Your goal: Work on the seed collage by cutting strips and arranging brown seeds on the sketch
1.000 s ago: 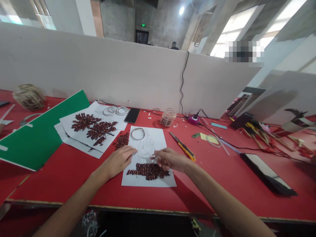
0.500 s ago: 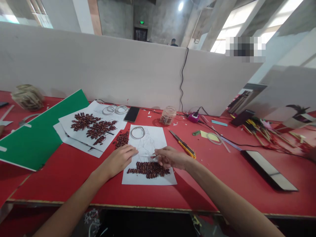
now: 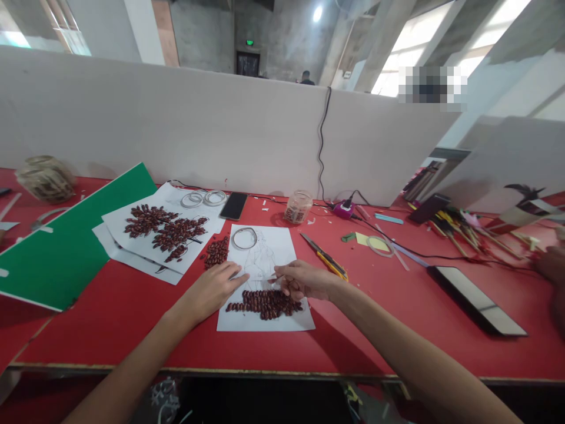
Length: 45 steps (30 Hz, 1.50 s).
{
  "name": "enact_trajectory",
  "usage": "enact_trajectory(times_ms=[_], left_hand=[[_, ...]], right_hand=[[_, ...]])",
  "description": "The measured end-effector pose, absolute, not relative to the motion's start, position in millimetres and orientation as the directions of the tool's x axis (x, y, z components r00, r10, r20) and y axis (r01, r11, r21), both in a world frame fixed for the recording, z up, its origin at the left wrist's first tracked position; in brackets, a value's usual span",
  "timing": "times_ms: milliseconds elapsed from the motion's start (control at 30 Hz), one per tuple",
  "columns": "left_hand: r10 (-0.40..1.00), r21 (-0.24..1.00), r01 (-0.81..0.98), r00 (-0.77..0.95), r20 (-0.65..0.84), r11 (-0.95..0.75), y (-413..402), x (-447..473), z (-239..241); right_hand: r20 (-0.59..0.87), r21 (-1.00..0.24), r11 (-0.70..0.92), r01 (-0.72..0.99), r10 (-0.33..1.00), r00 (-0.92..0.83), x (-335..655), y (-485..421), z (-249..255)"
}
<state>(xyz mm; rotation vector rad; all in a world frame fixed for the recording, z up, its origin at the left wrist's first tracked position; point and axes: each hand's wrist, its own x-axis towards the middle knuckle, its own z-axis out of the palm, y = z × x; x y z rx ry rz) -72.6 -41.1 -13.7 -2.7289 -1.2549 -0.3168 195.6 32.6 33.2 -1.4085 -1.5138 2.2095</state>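
My right hand (image 3: pixel 304 280) is closed above the sheet of paper (image 3: pixel 282 238), thumb and forefinger pinching a narrow pale strip (image 3: pixel 263 278). This strip stretches left towards my left hand (image 3: pixel 216 288), which rests on the sheet's left edge with its fingers stretched out. Whether the left fingertips touch the strip cannot be made out. Below both hands, rows of dark red-brown seeds (image 3: pixel 265 303) cover the lower part of a pencil drawing (image 3: pixel 261 256). A ring-shaped roll (image 3: pixel 244 238) lies on the sheet's upper left. Loose seeds (image 3: pixel 216 252) are heaped beside my left hand.
Left are sheets with a seed-covered tree picture (image 3: pixel 165 229) and a green board (image 3: pixel 75 247). A phone (image 3: pixel 233 205), glass jar (image 3: pixel 298 207) and purple plug block (image 3: pixel 343 209) stand behind. A yellow cutter (image 3: pixel 331 265) and tablet (image 3: pixel 479 301) lie right. Another person's hand (image 3: pixel 551 262) shows far right.
The whole view has shifted slightly. My left thumb shows more apart from the fingers, while my right hand keeps its pinch. Another person's hand has come further into view at the right edge.
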Motion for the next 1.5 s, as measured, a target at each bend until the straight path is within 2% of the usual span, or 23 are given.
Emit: enact_trajectory(times_ms=[133, 333, 567, 700, 933, 1500], left_hand=[[0.736, -0.054, 0.759, 0.643, 0.210, -0.648, -43, -68, -11], [0.720, -0.044, 0.740, 0.664, 0.202, -0.671, -42, -62, -7], [0.706, -0.011, 0.729, 0.667, 0.239, -0.684, -40, -62, -10], [0.706, -0.011, 0.728, 0.669, 0.235, -0.686, -40, -63, -13], [0.709, 0.001, 0.728, 0.668, 0.226, -0.686, -39, -63, -14], [0.716, 0.028, 0.732, 0.657, 0.235, -0.681, -39, -63, -14]], right_hand=[[-0.607, -0.792, -0.393, 0.467, 0.582, -0.541, 195, 33, 38], [-0.496, -0.781, -0.136, 0.610, 0.727, -0.474, 185, 27, 35], [-0.263, -0.615, 0.245, 0.750, 0.833, -0.488, 180, 34, 29], [-0.196, -0.516, 0.369, 0.773, 0.828, -0.525, 181, 37, 22], [-0.190, -0.442, 0.438, 0.783, 0.807, -0.559, 179, 37, 17], [-0.251, -0.426, 0.434, 0.794, 0.786, -0.565, 179, 45, 15]])
